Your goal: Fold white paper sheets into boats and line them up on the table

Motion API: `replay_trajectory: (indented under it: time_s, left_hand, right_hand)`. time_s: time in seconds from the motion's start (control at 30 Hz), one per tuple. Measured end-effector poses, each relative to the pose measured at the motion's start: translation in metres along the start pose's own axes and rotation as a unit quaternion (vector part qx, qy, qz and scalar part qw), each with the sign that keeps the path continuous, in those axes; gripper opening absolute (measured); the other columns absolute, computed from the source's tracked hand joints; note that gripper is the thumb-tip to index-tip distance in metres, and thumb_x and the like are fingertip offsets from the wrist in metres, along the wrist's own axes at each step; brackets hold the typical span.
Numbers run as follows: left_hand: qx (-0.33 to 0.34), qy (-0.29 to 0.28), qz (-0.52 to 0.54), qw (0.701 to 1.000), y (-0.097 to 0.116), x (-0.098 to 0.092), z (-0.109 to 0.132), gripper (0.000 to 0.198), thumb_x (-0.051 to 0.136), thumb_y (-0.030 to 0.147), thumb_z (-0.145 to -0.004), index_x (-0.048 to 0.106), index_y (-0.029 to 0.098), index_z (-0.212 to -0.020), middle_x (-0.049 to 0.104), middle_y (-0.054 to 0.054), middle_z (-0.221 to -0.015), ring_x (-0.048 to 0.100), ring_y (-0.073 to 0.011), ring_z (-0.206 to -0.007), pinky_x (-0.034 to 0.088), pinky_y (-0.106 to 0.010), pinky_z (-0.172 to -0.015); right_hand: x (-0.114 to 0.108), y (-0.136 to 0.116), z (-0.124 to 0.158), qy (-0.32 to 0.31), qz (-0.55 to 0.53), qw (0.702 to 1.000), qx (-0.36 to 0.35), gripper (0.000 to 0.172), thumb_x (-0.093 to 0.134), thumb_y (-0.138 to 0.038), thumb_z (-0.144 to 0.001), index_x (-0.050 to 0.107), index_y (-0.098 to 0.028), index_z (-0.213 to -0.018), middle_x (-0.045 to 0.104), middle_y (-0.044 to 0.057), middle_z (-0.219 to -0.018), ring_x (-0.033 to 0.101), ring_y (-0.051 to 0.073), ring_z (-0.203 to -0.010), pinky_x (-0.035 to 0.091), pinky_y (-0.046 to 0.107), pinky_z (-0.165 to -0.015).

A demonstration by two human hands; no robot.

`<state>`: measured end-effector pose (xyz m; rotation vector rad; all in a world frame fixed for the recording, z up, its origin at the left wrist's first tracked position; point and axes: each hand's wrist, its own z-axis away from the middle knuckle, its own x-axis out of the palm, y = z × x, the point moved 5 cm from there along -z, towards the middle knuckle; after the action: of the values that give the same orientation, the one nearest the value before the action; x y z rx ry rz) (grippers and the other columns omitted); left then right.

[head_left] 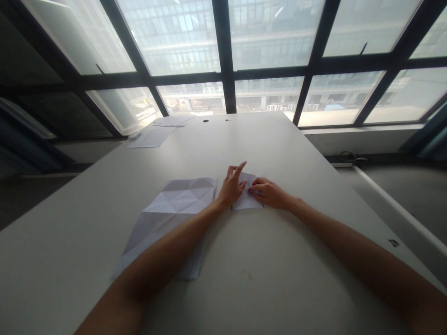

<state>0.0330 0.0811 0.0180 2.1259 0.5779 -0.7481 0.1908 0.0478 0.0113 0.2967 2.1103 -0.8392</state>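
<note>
A small folded sheet of white paper [246, 201] lies flat on the table between my two hands. My left hand [231, 187] rests on its left side, thumb on the paper, index finger stretched up and away from the thumb. From the right, my right hand [270, 192] reaches over the paper with its fingers bent together and the tips on a fold. The exact grip of those fingertips is partly hidden. Left of the folded piece lies a larger creased white sheet [185, 197], with my left forearm across it.
The white table [265, 260] stretches away to the windows [265, 32]. Several loose white sheets [152, 138] lie at its far left corner. A small dark mark [393, 243] shows near the right edge. Round dark hole [206, 121] at the far end.
</note>
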Motion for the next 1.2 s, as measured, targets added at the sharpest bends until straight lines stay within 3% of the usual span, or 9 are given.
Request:
replay_trajectory:
  time_s: [0.13,0.23,0.33,0.43,0.6,0.77,0.87,1.03,1.2]
  left_hand:
    - [-0.039,0.023,0.125,0.991,0.000,-0.001,-0.001,0.061,0.056,0.022,-0.092,0.034,0.024,-0.149,0.064,-0.005,-0.108,0.060,-0.0113,-0.071,0.052,-0.027,-0.072]
    - [-0.036,-0.026,0.234,0.971,0.005,0.004,0.000,0.053,0.043,0.038,-0.100,0.031,0.025,-0.150,0.067,-0.006,-0.111,0.062,-0.0101,-0.070,0.053,-0.024,-0.068]
    - [-0.019,-0.084,0.280,0.956,0.008,0.013,0.002,0.045,0.038,0.039,-0.101,0.041,0.023,-0.144,0.066,-0.008,-0.116,0.064,-0.0112,-0.076,0.055,-0.025,-0.068]
    - [-0.003,-0.087,0.226,0.970,0.003,0.018,0.002,0.033,0.045,0.023,-0.096,0.053,0.021,-0.128,0.062,-0.007,-0.116,0.063,-0.0112,-0.079,0.055,-0.025,-0.071]
    - [0.011,-0.082,0.127,0.988,-0.002,0.024,0.003,0.034,0.049,0.014,-0.091,0.053,0.021,-0.123,0.056,-0.007,-0.115,0.061,-0.0115,-0.080,0.054,-0.026,-0.072]
    - [0.005,-0.099,0.000,0.995,0.004,0.020,0.006,0.045,0.046,0.015,-0.093,0.044,0.023,-0.137,0.057,-0.007,-0.120,0.063,-0.0153,-0.088,0.053,-0.030,-0.082]
    - [0.027,-0.148,-0.103,0.983,0.009,0.016,0.008,0.048,0.048,0.021,-0.095,0.043,0.028,-0.142,0.057,-0.007,-0.124,0.062,-0.0215,-0.104,0.050,-0.035,-0.092]
    - [0.069,-0.202,-0.206,0.955,0.014,0.012,0.012,0.052,0.042,0.028,-0.099,0.036,0.035,-0.149,0.052,-0.007,-0.135,0.056,-0.0261,-0.111,0.049,-0.039,-0.091]
    - [0.079,-0.201,-0.238,0.947,0.014,0.012,0.012,0.045,0.039,0.030,-0.100,0.046,0.037,-0.144,0.052,-0.006,-0.137,0.052,-0.0285,-0.112,0.043,-0.046,-0.096]
  right_hand:
    - [0.002,0.003,-0.004,0.025,-0.029,0.998,0.043,0.021,0.058,-0.028,-0.093,0.074,-0.018,-0.100,0.067,0.010,-0.100,0.061,0.021,-0.091,0.048,0.034,-0.086]
    - [0.000,0.009,-0.005,0.037,-0.059,0.992,0.101,0.033,0.049,-0.037,-0.098,0.072,-0.016,-0.086,0.067,0.009,-0.091,0.061,0.018,-0.080,0.046,0.031,-0.077]
    - [-0.003,0.014,-0.005,0.047,-0.089,0.985,0.138,0.044,0.043,-0.044,-0.098,0.066,-0.015,-0.074,0.065,0.006,-0.081,0.056,0.016,-0.070,0.042,0.028,-0.068]
    - [-0.004,0.018,-0.006,0.056,-0.115,0.980,0.154,0.039,0.049,-0.043,-0.091,0.059,-0.016,-0.065,0.059,0.002,-0.071,0.050,0.015,-0.065,0.038,0.027,-0.062]
    - [-0.007,0.031,-0.004,0.092,-0.198,0.951,0.219,0.024,0.051,-0.033,-0.075,0.052,-0.017,-0.057,0.046,-0.003,-0.056,0.039,0.011,-0.055,0.029,0.025,-0.053]
    - [-0.013,0.049,0.005,0.172,-0.343,0.866,0.322,0.022,0.057,-0.036,-0.070,0.063,-0.014,-0.069,0.054,-0.001,-0.059,0.044,0.012,-0.052,0.032,0.024,-0.047]
    - [-0.016,0.057,0.011,0.203,-0.396,0.818,0.364,0.026,0.061,-0.036,-0.067,0.066,-0.014,-0.081,0.062,0.002,-0.065,0.051,0.014,-0.053,0.038,0.024,-0.046]
    - [-0.018,0.063,0.014,0.225,-0.347,0.834,0.366,0.046,0.066,-0.034,-0.069,0.060,-0.017,-0.111,0.071,0.006,-0.087,0.062,0.017,-0.063,0.049,0.027,-0.052]
    - [-0.030,0.075,0.021,0.277,-0.191,0.879,0.338,0.059,0.068,-0.025,-0.070,0.057,-0.012,-0.126,0.069,0.013,-0.103,0.066,0.023,-0.083,0.057,0.037,-0.070]
